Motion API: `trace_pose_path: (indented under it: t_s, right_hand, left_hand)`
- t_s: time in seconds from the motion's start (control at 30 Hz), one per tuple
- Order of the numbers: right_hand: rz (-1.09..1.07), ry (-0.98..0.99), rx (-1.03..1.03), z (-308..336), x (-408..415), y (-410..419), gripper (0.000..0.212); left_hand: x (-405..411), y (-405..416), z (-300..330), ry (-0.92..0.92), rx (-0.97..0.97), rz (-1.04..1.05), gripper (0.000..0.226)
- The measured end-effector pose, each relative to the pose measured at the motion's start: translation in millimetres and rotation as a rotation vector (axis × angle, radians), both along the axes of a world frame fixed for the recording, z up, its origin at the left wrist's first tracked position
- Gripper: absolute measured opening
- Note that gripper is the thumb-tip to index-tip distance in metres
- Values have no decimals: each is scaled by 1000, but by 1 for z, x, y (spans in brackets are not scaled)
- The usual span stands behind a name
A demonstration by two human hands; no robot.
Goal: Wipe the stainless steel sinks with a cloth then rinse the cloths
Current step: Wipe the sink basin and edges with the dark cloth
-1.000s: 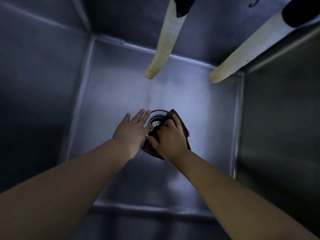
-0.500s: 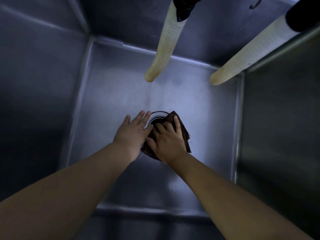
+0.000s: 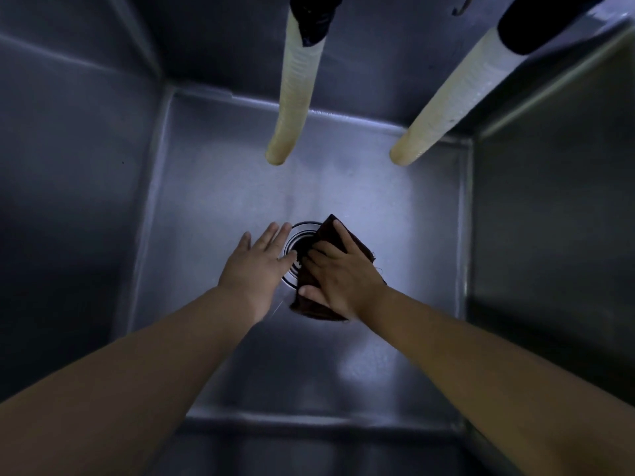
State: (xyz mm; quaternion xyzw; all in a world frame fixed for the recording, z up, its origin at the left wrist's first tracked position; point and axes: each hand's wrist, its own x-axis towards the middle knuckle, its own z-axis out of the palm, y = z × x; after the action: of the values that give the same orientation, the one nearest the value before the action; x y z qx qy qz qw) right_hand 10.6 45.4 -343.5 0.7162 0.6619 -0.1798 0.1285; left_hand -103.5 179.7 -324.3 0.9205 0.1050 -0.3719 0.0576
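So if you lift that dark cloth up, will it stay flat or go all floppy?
Probably floppy: the cloth already lies creased and folded under the right hand. It looks thin, so likely light, maybe heavier if it is wet. It should slide easily on the smooth steel sink.

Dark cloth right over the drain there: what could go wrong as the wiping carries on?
1. The cloth lies half across the open drain; a loose edge might slip into the hole.
2. The right hand only presses it flat, without a firm grip, so the cloth may bunch or slide.
3. The left hand rests at the drain's rim, close to the cloth, and could get in the way of the strokes.
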Motion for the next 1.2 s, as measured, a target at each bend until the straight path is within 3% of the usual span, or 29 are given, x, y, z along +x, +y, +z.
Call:
trace_pose_path:
  t_s: [0.33,0.63,1.07,1.2]
  right_hand:
    - [-115,-85,-34,-11,-24,6,73]
    - [-361,90,170,-22,-28,3,50]
    - [-366,92,286,-24,-38,-14,48]
    - [-345,51,345,-30,-43,-58,59]
  left_hand:
    - [-2,0,-3,-10,23,-21,109]
    - [-1,0,-5,10,56,-43,107]
    - [2,-5,-2,45,100,-60,104]
    - [4,-9,-1,47,106,-64,98]
